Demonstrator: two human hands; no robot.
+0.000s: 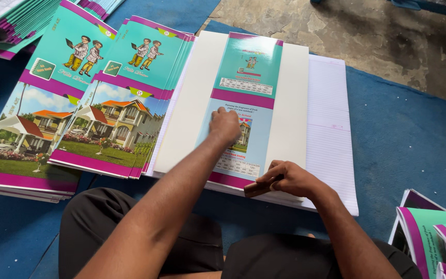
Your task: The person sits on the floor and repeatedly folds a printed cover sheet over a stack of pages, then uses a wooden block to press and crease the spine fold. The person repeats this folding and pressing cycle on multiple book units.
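— Two hands were at work: our left hand [225, 125] pressed flat, fingers curled, on the printed cover strip [242, 111] lying down the middle of the white sheet stack [292, 103].

— And our right hand [291, 178]?

— Its grip was clenched on a small wooden block [256, 189] at the stack's near edge. Piles of notebook covers [104, 98] lay just beside, toward the blue floor mat's [409, 139] left edge.
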